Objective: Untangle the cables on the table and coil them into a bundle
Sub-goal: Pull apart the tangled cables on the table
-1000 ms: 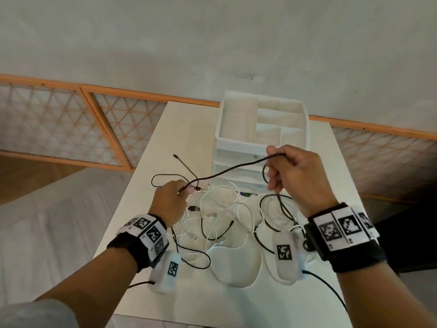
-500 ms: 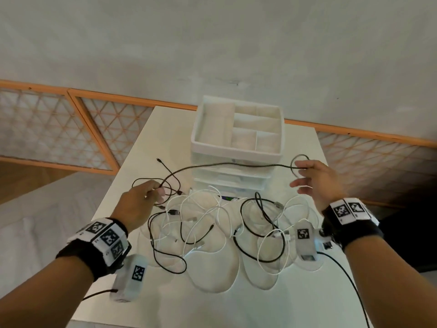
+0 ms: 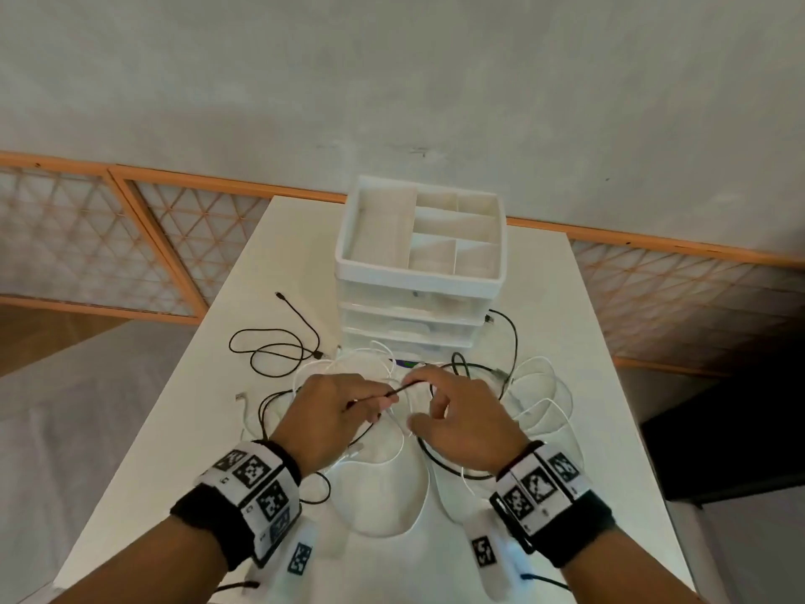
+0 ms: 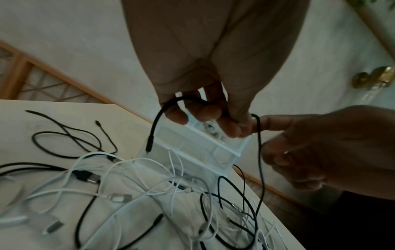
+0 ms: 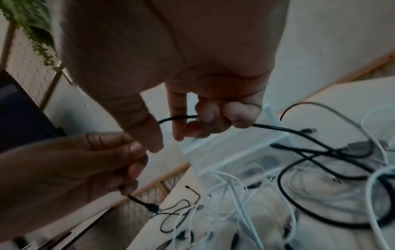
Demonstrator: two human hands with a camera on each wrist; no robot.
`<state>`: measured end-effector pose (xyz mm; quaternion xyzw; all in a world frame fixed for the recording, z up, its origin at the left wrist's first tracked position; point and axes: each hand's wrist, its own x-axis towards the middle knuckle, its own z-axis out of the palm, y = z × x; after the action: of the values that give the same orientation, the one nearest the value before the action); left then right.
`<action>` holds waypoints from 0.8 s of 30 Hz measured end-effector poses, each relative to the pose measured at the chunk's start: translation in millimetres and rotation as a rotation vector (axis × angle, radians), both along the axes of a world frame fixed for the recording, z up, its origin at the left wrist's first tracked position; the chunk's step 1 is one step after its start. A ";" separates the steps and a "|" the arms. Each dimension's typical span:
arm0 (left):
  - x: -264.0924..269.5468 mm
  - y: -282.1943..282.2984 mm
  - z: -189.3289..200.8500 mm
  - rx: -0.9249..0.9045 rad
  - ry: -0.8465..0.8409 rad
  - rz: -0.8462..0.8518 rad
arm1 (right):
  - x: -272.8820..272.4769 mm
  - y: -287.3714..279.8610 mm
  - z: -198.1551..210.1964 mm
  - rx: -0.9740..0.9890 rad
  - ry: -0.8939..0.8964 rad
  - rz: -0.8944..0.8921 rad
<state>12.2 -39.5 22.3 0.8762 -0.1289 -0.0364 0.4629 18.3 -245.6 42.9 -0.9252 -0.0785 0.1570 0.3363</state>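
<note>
A heap of white and black cables (image 3: 540, 405) (image 4: 136, 184) (image 5: 320, 170) lies tangled on the white table (image 3: 566, 307). Both hands hover close together above its middle. My left hand (image 3: 383, 403) (image 4: 205, 116) pinches one black cable (image 3: 398, 389) (image 4: 153, 125) near its end; the plug hangs below the fingers. My right hand (image 3: 424, 398) (image 5: 192, 128) has its fingers curled round the same black cable (image 5: 275, 129) a short way along. From there the cable runs down into the heap.
A white drawer organiser (image 3: 418, 279) with an open compartment tray on top stands just behind the heap. A thin black cable (image 3: 318, 354) lies apart at the left. The table's edges drop off at left and right; a wall stands behind.
Half a second ago my hands were spread wide with the black cable stretched between them. They have come together over the middle of the heap, and the cable now sags.
</note>
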 end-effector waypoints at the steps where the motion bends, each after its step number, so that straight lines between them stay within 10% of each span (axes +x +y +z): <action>1: -1.2 -1.8 -0.7 0.025 -0.003 -0.031 | 4.4 -0.4 -7.7 -0.043 -0.008 -0.017; 13: -6.6 51.3 -18.5 0.274 0.139 0.183 | 56.3 -101.9 -12.4 -0.296 -0.005 -0.517; 19: 24.7 54.3 -8.5 0.424 0.181 0.366 | 44.9 -36.8 43.9 0.272 -0.058 -0.263; 24: 17.2 -14.4 55.5 -0.028 -0.211 0.174 | 33.1 20.8 77.4 0.691 -0.003 -0.228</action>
<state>29.4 -53.9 77.8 0.8764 -0.1007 0.0981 0.4605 51.4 -224.8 120.3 -0.7601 -0.0239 0.0814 0.6443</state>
